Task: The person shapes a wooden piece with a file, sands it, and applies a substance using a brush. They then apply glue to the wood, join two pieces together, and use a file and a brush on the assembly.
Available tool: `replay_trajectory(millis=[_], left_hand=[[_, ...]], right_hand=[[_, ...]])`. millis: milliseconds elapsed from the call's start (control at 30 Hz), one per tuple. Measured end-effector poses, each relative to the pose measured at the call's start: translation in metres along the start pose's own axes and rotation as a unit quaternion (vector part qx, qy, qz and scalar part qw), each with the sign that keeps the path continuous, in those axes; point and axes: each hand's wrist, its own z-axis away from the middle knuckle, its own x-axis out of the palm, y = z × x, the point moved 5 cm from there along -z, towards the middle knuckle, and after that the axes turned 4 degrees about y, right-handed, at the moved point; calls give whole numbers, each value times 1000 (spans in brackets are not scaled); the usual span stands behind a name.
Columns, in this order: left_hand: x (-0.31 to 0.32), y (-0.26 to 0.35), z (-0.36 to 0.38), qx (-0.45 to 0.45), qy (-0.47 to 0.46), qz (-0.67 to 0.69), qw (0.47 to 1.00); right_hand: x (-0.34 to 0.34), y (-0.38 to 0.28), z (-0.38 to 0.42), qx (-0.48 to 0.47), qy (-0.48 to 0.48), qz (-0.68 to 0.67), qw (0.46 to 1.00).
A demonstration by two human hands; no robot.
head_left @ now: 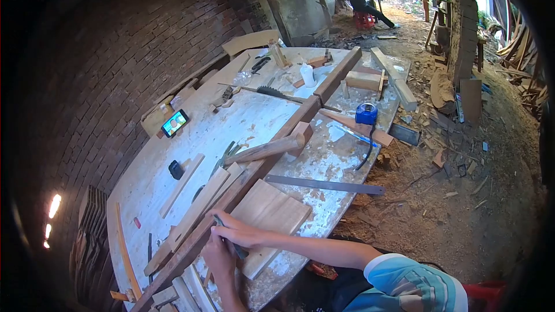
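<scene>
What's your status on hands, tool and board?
Right hand closed on a slim dark tool. Left hand close beside it, hold unclear. Wide board partly hidden by right forearm; long beam runs close by.

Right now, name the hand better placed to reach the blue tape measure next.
Probably the right hand: it lies nearer the blue tape measure, with its arm on that side; the left hand sits farther off.
</scene>
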Motion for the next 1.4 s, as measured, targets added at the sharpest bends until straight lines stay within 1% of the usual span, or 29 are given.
replay_trajectory(millis=[100,200,233,300,333,367,467,500,600,633,667,733,767,800,833,867,933,967,1000,1067,1100,1200,1233,1267,1333,1367,1400], left_hand=[[0,9,1,-15,-36,12,999],[6,31,6,53,-80,1,995],[12,31,8,52,-89,-13,995],[14,29,6,48,-70,-46,995],[11,26,12,43,-77,-67,994],[6,22,4,-5,-82,-19,996],[4,-10,1,2,-15,-6,1000],[4,-8,0,-20,-17,-22,999],[2,9,3,-6,-50,-38,998],[10,19,6,27,-56,-39,997],[16,27,11,61,-65,-40,995],[18,31,10,58,-97,-47,993],[17,30,9,50,-81,-36,995],[15,27,8,42,-67,-27,996],[16,23,8,38,-75,-17,996],[16,22,7,38,-63,-20,997],[14,19,3,42,-39,-31,998],[11,15,2,29,-30,-32,999],[9,8,-1,6,-12,-43,999],[11,-9,0,-24,-17,-38,999],[12,-9,2,-11,-9,-37,999],[17,5,7,0,-66,-48,997],[13,25,7,36,-55,-38,997],[16,29,7,51,-53,-15,997],[12,32,7,48,-61,-4,997],[12,25,5,23,-42,-6,999],[9,13,4,-1,-26,-10,1000]], right_hand=[[-7,-5,1,75,-11,-79,994],[-31,-2,-19,-42,73,-46,995],[-36,0,-21,-54,85,-40,994],[-38,2,-20,-48,90,17,995],[-33,3,-12,-31,92,33,995],[-24,-12,4,35,40,-35,998],[-1,-4,4,17,27,27,999],[-1,-4,1,-1,48,9,999],[-11,4,-15,60,55,-133,988],[-25,-1,-20,14,92,-70,993],[-30,2,-20,24,94,-54,994],[-39,-4,-13,46,99,-18,994],[-36,-10,-5,17,81,-18,996],[-32,3,-9,-7,70,33,997],[-30,10,-13,-6,65,33,997],[-29,16,-17,-6,58,32,998],[-23,7,-11,60,49,-38,996],[-21,4,-9,94,43,-71,992],[-19,9,-10,68,53,-14,996],[-5,25,-11,20,70,95,993],[-5,22,-10,23,85,99,991],[-19,18,-26,50,92,52,993],[-28,19,-36,29,124,-37,991],[-30,20,-36,25,112,-19,993],[-35,8,-26,23,88,20,996],[-27,20,-25,32,83,17,996],[-19,10,-13,44,68,84,993]])
